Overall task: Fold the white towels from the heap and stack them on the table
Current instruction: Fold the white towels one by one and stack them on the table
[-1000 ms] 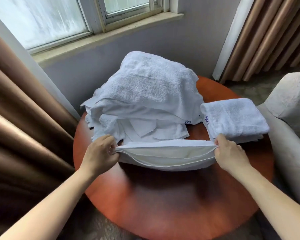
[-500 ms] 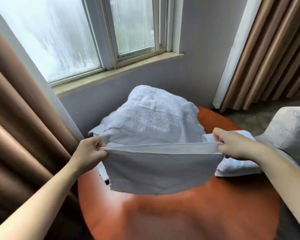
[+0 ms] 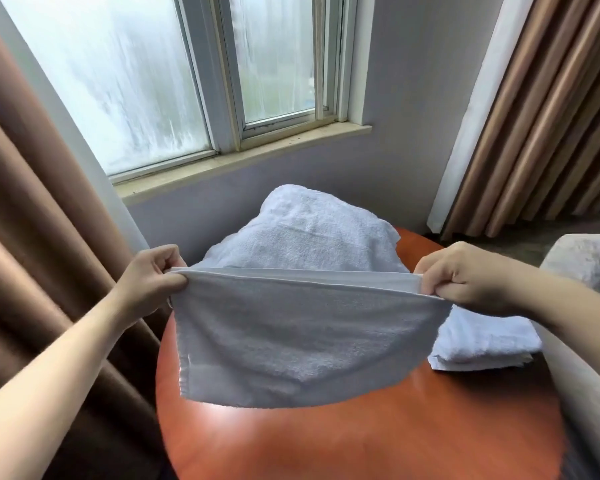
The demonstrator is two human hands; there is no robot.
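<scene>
I hold a white towel (image 3: pixel 302 337) stretched in the air above the round reddish-brown table (image 3: pixel 361 438). My left hand (image 3: pixel 153 278) pinches its upper left corner and my right hand (image 3: pixel 465 275) pinches its upper right corner. The towel hangs doubled, its lower edge just above the tabletop. Behind it the heap of white towels (image 3: pixel 309 233) rises at the table's far side, its lower part hidden. A folded white towel (image 3: pixel 482 344) lies on the table at the right, partly covered by the hanging towel and my right wrist.
Brown curtains hang at the left (image 3: pixel 32 271) and at the back right (image 3: pixel 551 116). A window with a stone sill (image 3: pixel 239 157) is behind the table. A light grey armchair (image 3: pixel 589 271) stands close to the table's right edge.
Both hands have lifted the towel from the tabletop into the air and it now hangs down full length. My view has tilted up toward the window.
</scene>
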